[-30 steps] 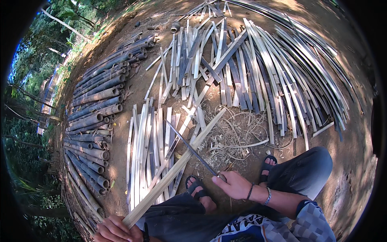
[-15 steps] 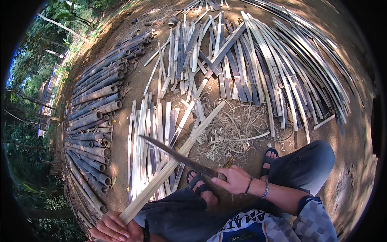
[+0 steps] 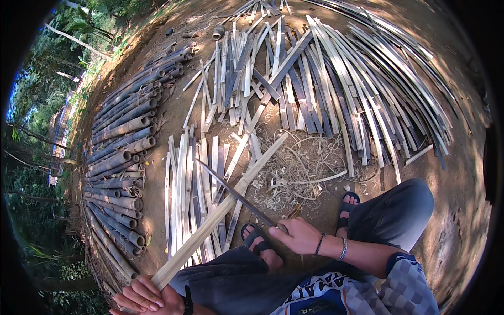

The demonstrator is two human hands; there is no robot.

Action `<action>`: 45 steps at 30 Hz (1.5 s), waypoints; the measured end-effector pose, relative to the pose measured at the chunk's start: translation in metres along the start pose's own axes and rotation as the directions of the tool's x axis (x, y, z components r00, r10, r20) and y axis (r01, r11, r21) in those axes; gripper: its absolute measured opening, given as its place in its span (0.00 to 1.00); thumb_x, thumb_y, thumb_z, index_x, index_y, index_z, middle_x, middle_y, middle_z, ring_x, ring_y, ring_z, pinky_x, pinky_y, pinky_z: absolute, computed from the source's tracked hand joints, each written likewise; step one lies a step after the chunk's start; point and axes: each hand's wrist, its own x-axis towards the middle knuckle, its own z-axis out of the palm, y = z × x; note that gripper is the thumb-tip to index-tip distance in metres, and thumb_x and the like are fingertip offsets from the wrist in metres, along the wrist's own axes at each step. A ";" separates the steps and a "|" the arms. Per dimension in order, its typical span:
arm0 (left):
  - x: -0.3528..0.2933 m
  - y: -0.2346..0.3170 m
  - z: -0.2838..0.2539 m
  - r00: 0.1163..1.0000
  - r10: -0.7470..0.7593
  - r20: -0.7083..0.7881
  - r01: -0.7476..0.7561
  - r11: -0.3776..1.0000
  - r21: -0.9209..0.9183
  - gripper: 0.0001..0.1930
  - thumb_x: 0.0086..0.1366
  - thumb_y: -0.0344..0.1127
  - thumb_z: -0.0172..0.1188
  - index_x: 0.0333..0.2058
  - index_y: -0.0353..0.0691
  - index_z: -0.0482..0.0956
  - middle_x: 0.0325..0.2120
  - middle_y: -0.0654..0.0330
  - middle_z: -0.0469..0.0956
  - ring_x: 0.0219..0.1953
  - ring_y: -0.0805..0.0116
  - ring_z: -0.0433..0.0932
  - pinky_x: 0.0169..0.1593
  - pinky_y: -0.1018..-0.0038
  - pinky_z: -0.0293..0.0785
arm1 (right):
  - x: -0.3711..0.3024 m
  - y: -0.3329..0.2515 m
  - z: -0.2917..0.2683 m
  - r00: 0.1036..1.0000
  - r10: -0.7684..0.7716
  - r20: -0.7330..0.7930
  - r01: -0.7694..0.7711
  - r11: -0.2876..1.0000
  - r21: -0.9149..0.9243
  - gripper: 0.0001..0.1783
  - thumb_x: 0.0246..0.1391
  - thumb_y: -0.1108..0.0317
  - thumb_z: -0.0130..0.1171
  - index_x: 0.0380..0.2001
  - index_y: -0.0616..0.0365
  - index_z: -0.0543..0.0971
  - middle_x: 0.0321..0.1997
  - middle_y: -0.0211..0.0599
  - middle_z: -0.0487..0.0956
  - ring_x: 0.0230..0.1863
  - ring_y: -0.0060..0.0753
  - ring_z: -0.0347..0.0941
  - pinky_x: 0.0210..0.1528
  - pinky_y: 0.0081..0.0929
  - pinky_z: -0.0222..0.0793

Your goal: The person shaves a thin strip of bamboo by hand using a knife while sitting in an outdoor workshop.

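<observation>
My left hand [image 3: 143, 297] is wrapped round the lower end of a pale bamboo strip [image 3: 202, 233], which slants up and away to the right across my leg. My right hand [image 3: 300, 235] grips the handle of a long dark-bladed machete [image 3: 247, 202]. Its blade crosses over the strip near the middle, edge-on to me, with the tip pointing to the far left. From this angle I cannot tell whether blade and strip touch. Curly bamboo shavings [image 3: 302, 170] lie on the ground just past the strip's far end.
Cut bamboo poles [image 3: 123, 126] are stacked along the left. Split bamboo strips [image 3: 367, 89] fan out at the far side and right, and a smaller bundle of strips [image 3: 181, 199] lies ahead. My sandalled feet [image 3: 257, 239] rest on the brown dirt ground [image 3: 446, 226].
The machete's blade has turned from showing its flat side to nearly edge-on, and my right hand has shifted slightly left. My left hand still holds the strip, now slightly lower left.
</observation>
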 end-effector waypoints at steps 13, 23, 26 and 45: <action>-0.001 0.000 0.001 0.999 -0.023 0.025 0.023 1.000 0.006 0.24 0.72 0.48 0.37 0.15 0.47 0.57 0.06 0.67 0.57 0.07 0.79 0.53 0.17 0.84 0.49 | 0.016 0.025 -0.007 0.998 -0.056 0.024 0.059 0.991 -0.120 0.29 0.58 0.42 0.48 0.28 0.61 0.78 0.16 0.52 0.73 0.23 0.58 0.74 0.28 0.47 0.69; -0.001 -0.001 0.003 1.000 -0.015 0.018 0.015 1.000 0.028 0.24 0.72 0.47 0.37 0.15 0.47 0.56 0.06 0.67 0.56 0.07 0.79 0.53 0.17 0.85 0.48 | 0.029 0.035 -0.009 0.998 0.060 0.001 -0.059 0.995 -0.086 0.31 0.59 0.42 0.46 0.26 0.64 0.78 0.16 0.54 0.73 0.24 0.58 0.74 0.29 0.46 0.70; 0.000 -0.001 0.000 1.000 -0.009 -0.019 0.009 1.000 0.022 0.24 0.72 0.46 0.38 0.15 0.48 0.56 0.06 0.67 0.56 0.07 0.80 0.52 0.17 0.85 0.48 | 0.029 0.028 -0.003 0.995 0.087 -0.049 -0.088 0.996 -0.006 0.30 0.58 0.42 0.47 0.26 0.62 0.78 0.16 0.52 0.73 0.24 0.58 0.74 0.29 0.46 0.70; -0.004 0.000 0.006 0.999 -0.017 0.033 0.017 1.000 -0.007 0.24 0.72 0.47 0.38 0.15 0.47 0.56 0.07 0.67 0.56 0.07 0.79 0.53 0.17 0.85 0.49 | 0.040 0.062 -0.002 0.988 0.135 -0.078 -0.127 0.986 0.109 0.33 0.59 0.42 0.48 0.20 0.65 0.75 0.15 0.50 0.72 0.20 0.51 0.72 0.28 0.43 0.67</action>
